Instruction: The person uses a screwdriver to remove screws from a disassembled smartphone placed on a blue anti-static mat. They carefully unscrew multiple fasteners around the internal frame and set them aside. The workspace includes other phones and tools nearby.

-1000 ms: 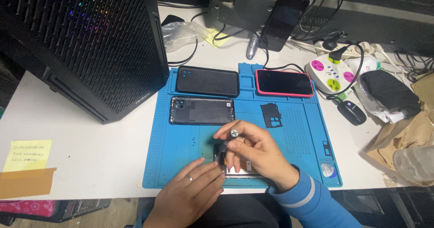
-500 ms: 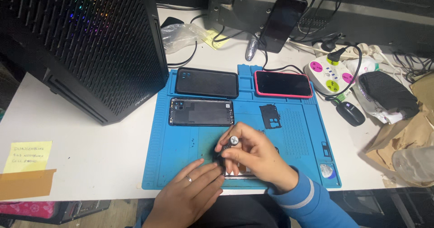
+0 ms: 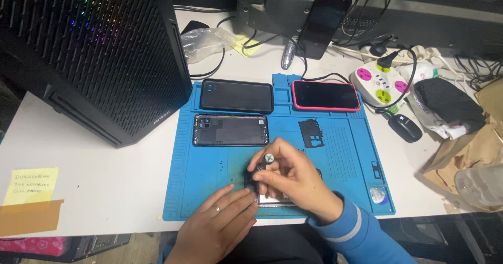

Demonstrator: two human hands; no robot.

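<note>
My right hand (image 3: 288,177) grips a small screwdriver (image 3: 268,159) with a silver cap, held upright over an opened phone (image 3: 272,200) at the front of the blue work mat (image 3: 209,175). That phone is mostly hidden under my hands. My left hand (image 3: 220,224), with a ring on one finger, lies flat on the mat and presses against the phone's left edge. A removed phone back cover (image 3: 230,130) lies just beyond my hands. A small dark shield plate (image 3: 311,133) rests to its right.
A black phone case (image 3: 237,95) and a phone in a pink case (image 3: 326,95) lie at the mat's far edge. A black computer tower (image 3: 89,49) stands left. A power strip (image 3: 380,80), mouse (image 3: 404,128), propped phone (image 3: 322,23), brown paper bag (image 3: 471,154) and yellow note (image 3: 32,185) surround the mat.
My hands stay over the opened phone. The screwdriver shifts slightly with my right fingers; nothing else has moved.
</note>
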